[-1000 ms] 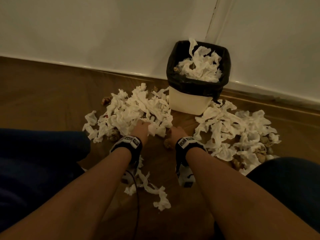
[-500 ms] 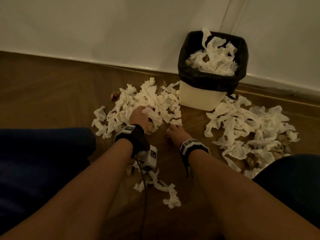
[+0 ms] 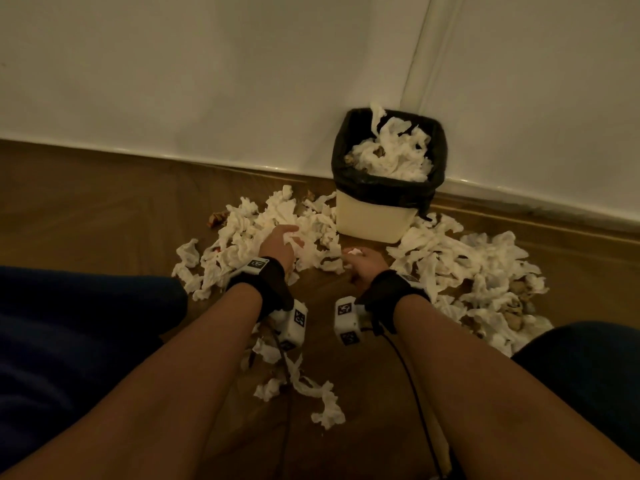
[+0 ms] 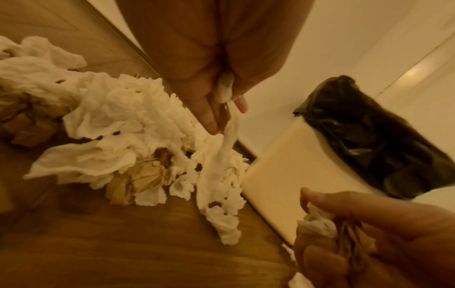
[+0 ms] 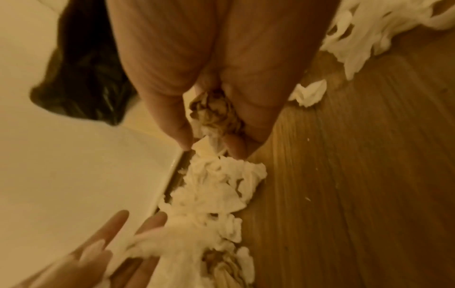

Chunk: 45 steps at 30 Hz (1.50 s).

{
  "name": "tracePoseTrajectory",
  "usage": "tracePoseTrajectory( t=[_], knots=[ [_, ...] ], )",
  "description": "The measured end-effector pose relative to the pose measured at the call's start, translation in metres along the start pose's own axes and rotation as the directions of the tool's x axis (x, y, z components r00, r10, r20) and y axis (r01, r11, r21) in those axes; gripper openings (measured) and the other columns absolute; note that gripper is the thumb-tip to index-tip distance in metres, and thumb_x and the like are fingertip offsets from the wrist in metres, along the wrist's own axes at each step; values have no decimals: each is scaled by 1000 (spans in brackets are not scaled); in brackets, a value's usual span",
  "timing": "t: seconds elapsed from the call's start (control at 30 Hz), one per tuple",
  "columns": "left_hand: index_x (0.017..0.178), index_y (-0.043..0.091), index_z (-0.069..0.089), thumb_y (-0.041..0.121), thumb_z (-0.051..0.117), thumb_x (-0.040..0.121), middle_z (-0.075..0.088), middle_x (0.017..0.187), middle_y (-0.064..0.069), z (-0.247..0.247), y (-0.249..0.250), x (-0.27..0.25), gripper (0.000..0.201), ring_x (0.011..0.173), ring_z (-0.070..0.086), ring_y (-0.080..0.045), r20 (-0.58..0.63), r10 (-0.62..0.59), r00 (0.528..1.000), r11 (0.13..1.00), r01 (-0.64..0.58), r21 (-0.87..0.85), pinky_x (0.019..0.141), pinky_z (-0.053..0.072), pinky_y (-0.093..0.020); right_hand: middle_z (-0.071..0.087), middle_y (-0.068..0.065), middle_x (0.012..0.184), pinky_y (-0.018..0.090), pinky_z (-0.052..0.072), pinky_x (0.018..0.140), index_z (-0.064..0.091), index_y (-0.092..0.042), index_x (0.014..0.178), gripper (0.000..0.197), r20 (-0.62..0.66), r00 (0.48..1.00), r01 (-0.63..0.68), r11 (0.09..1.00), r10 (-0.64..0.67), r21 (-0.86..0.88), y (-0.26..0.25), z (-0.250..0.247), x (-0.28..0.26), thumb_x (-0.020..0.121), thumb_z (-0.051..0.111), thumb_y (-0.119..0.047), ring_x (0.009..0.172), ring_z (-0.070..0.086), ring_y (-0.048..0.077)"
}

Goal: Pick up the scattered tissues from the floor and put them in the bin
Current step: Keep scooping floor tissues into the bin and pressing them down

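Kneeling on the brown wooden floor (image 3: 104,209), I face the white wall (image 3: 207,81), where the cream plastic bin with its black bag liner (image 3: 375,220) stands at twelve o'clock from my hands, pushed back to the skirting so it stays put and in easy reach; it already holds a heap of tissues. Most of the scattered white crumpled tissues still lie on the boards: one big pile (image 3: 249,233) at ten o'clock touching the bin's foot, another big pile (image 3: 478,271) at two o'clock, and a small trail (image 3: 304,386) at six o'clock between my forearms. I work the near edge of the left pile first, I judge, because it lies just beside the bin. My left hand (image 3: 278,242) has its fingers curled round a long twisted strip of tissue (image 4: 229,140), drawing it up from that pile so more comes along with it. My right hand (image 3: 363,263) is closed tight on a small wad of white and brownish tissue (image 5: 214,115), kept low near the floor to gather more before one trip to the bin
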<state>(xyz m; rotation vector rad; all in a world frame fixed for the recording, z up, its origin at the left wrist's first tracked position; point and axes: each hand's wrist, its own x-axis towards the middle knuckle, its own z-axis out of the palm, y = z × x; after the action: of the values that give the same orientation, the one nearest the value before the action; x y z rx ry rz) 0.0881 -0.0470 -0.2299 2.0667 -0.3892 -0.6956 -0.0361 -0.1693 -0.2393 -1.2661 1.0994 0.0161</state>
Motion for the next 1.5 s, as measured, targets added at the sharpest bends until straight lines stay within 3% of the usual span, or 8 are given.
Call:
tracePoseTrajectory(
  t=[0.23,0.37,0.47,0.57,0.67,0.8,1.17,1.5],
  knots=[
    [103,19,54,1,34,96,51,109,-9,-5,57,-20,28,74,52,-17,3,94,996,983,-92,-162,55,46,-24,55,10,83,22,47,58,51,2,126,32,40,989,123,931,-146,345,-38,-20,-51,96,40,3,68,52,16],
    [126,14,45,44,24,100,41,117,0,-7,100,-33,45,104,44,-20,-13,87,996,951,-87,-296,91,42,-37,37,4,67,20,31,44,50,-5,124,30,-6,974,219,926,-229,307,-70,-31,-85,100,40,-21,55,34,11],
    [119,11,38,21,25,102,36,112,-5,-7,132,-37,24,100,41,-16,-25,108,994,944,-110,-311,91,35,-28,28,1,59,24,19,48,52,-13,91,32,-12,971,224,886,-240,406,-90,-46,-103,99,38,-40,50,24,12],
    [134,5,37,2,30,97,42,120,-9,-7,161,-42,38,112,48,-28,15,160,987,954,-150,-261,90,41,-28,32,-2,45,25,18,50,35,-18,62,34,-39,974,212,825,-225,524,-106,-65,-113,96,36,-23,47,25,11],
    [129,6,51,-3,37,94,47,134,-20,-2,185,-45,39,120,49,-36,37,198,979,938,-179,-299,103,41,-44,33,1,53,23,18,49,37,-17,66,33,-108,959,284,889,-263,359,-120,-80,-119,96,28,-5,50,23,11],
    [119,1,60,-5,43,92,57,124,-21,8,199,-40,32,116,53,-34,-37,254,966,894,-250,-372,105,41,-39,39,4,69,17,37,44,48,-1,124,33,-121,896,443,885,-428,142,-133,-98,-119,98,29,4,57,36,13],
    [105,20,67,17,63,86,66,106,-1,30,195,1,19,101,61,-21,-136,359,923,928,-369,-57,89,52,-32,63,11,108,23,52,68,62,-10,108,25,-281,631,480,649,-723,-590,-143,-125,-70,84,65,-10,87,60,21],
    [135,5,38,19,39,97,24,139,-14,68,184,17,40,103,53,-27,275,423,863,668,-502,549,99,41,-31,46,17,131,32,26,109,55,0,121,32,-188,746,297,573,-638,-764,-139,-112,-30,99,36,-16,123,40,31]
  ],
)
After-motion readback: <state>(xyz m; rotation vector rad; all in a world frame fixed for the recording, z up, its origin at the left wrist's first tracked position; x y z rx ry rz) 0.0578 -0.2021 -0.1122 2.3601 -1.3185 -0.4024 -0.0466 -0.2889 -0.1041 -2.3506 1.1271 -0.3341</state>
